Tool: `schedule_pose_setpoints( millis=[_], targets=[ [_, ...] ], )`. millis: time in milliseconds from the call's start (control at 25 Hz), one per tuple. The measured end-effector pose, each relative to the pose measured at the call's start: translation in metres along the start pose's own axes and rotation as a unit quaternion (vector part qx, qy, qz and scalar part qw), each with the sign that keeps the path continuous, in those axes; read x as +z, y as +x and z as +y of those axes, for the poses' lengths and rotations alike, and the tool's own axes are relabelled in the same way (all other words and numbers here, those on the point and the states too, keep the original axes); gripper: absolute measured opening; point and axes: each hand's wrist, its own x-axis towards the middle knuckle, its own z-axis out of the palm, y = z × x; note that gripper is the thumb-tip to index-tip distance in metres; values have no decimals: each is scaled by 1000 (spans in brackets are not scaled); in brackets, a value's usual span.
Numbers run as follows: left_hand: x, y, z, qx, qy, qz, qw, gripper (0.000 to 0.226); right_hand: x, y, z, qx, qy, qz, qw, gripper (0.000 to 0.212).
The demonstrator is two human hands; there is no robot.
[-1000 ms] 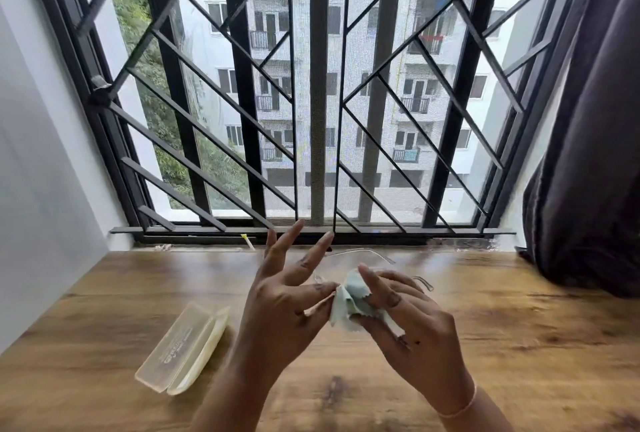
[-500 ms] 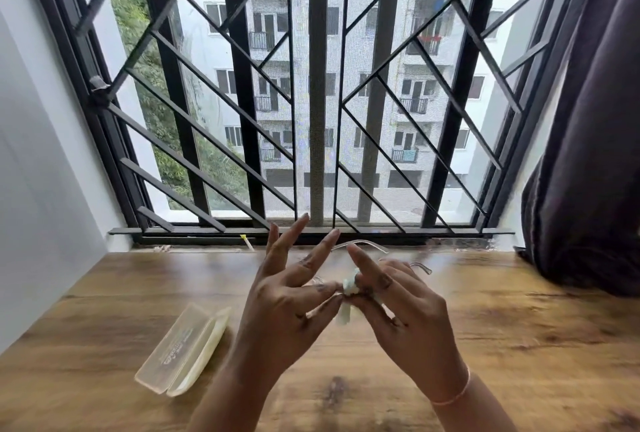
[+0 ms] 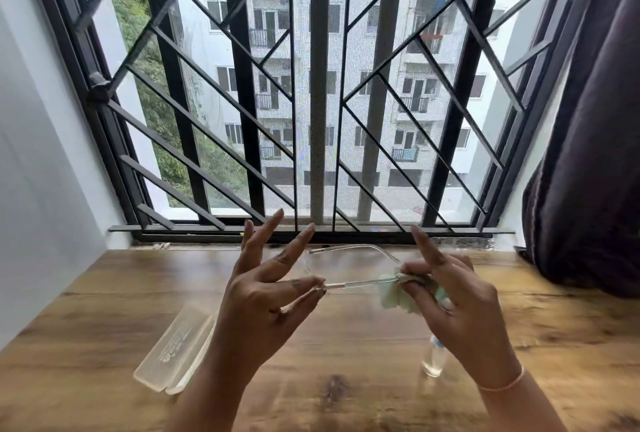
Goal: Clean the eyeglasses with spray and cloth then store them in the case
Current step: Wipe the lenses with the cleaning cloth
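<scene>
Eyeglasses [image 3: 360,283] in pinch of left hand [image 3: 263,307] fingers [image 3: 301,284], cloth [image 3: 398,296] between right hand [image 3: 464,310] fingers [image 3: 422,303].

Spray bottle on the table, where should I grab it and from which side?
Probably its clear lower body, the right hand coming from the right once the cloth is put down: the spray bottle stands upright and slim on the table just below that wrist, top hidden.
</scene>
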Motion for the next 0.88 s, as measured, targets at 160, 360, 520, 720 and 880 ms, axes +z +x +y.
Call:
schedule_pose_setpoints(
  millis=[160,360,520,720,880],
  targets=[
    [1,0,-1,1,-1,-2,1000,12,-5,-3,-2,41,3,9,999,69],
    [8,2,3,17,-6,-14,1000,16,11,2,-14,-22,21,-11,999,75],
    [12,3,8,34,-1,-27,999,19,31,1,-30,-58,35,-40,997,73],
    [10,0,8,45,10,-26,999,16,30,2,-35,-64,28,-34,997,66],
    [-1,-1,0,23,15,2,1000,12,11,3,-26,-16,28,12,999,63]
  ],
)
